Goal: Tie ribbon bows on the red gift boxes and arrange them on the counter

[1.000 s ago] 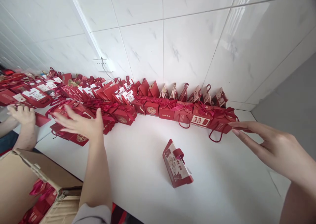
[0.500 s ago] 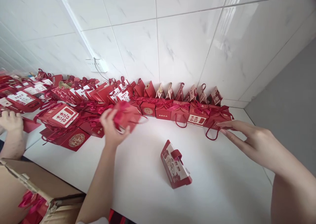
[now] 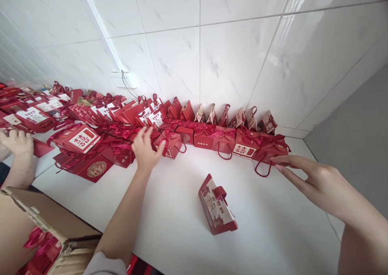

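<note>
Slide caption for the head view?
Left hand near a red gift box, right hand beside the row's rightmost box, above a white table.

Light grey cloth sleeve (image 3: 106, 265) at left, 2 bare forearms (image 3: 125, 214), slim bare fingers (image 3: 294, 159)

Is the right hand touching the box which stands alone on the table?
Apart: the head view shows bare white table between the right hand and the lone box.

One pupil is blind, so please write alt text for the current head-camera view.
A person's open left hand is at a red box on a white table; the right hand is at the right end of a row of red boxes. A red-and-white box sits apart in front; an open carton and another person's hand are at left.
</note>
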The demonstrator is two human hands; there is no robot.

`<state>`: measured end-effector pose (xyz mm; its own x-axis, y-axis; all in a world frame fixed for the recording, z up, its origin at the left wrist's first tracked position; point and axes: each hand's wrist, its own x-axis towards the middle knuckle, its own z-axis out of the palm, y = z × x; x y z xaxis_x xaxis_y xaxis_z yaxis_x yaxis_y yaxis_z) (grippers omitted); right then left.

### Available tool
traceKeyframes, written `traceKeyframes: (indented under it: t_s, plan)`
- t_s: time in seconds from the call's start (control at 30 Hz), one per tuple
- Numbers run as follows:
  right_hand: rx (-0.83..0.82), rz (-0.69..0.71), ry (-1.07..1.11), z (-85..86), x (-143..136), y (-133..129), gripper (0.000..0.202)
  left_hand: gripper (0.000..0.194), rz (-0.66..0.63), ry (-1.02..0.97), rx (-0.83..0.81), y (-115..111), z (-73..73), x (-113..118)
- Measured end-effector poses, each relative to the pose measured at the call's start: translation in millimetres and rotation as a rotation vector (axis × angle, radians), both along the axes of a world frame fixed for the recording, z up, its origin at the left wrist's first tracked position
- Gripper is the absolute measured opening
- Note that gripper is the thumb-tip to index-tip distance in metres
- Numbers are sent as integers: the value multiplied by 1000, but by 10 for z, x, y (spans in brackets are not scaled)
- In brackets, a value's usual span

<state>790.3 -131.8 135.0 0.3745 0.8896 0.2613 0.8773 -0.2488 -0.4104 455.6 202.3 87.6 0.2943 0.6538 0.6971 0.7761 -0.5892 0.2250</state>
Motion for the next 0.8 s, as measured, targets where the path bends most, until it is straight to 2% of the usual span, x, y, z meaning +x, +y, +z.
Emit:
traceKeyframes:
  t_s: [0.03, 0.1, 0.13, 0.2, 0.23, 0.3, 0.37, 0.43, 0.53, 0.6, 0.7, 0.8]
  plan:
    - [0, 6, -6, -20, 11, 1, 31, 68, 67, -78, 39, 96, 132, -91]
    - [-14, 0, -12, -48, 34, -3, 31, 71, 282, -265, 125, 376, 409, -351]
    - [-24, -7, -8, -54, 46, -6, 31, 77, 379, -330, 115, 545, 543, -515]
    - [-42, -14, 12, -52, 71, -12, 31, 95, 552, -530, -23, 891, 779, -874]
    - [-45, -17, 21, -48, 85, -13, 31, 105, 601, -627, -86, 1048, 874, -1049]
    - [-36, -21, 25, -45, 114, -3, 32, 112, 585, -702, -158, 1291, 1008, -1344]
    - [-27, -30, 22, -54, 140, 18, 34, 110, 627, -643, -293, 1438, 1076, -1532]
    - [-25, -31, 25, -74, 156, 46, 35, 109, 738, -531, -441, 1510, 1099, -1626]
    - [-28, -29, 19, -102, 163, 74, 34, 113, 912, -420, -518, 1539, 1091, -1688]
    - [-36, -36, 16, -110, 166, 75, 32, 117, 881, -393, -507, 1527, 1066, -1732]
    - [-44, -42, 28, -110, 177, 56, 30, 126, 714, -415, -425, 1509, 1020, -1825]
    - [-30, -76, 11, -97, 183, 30, 30, 131, 740, -376, -423, 1532, 1037, -1927]
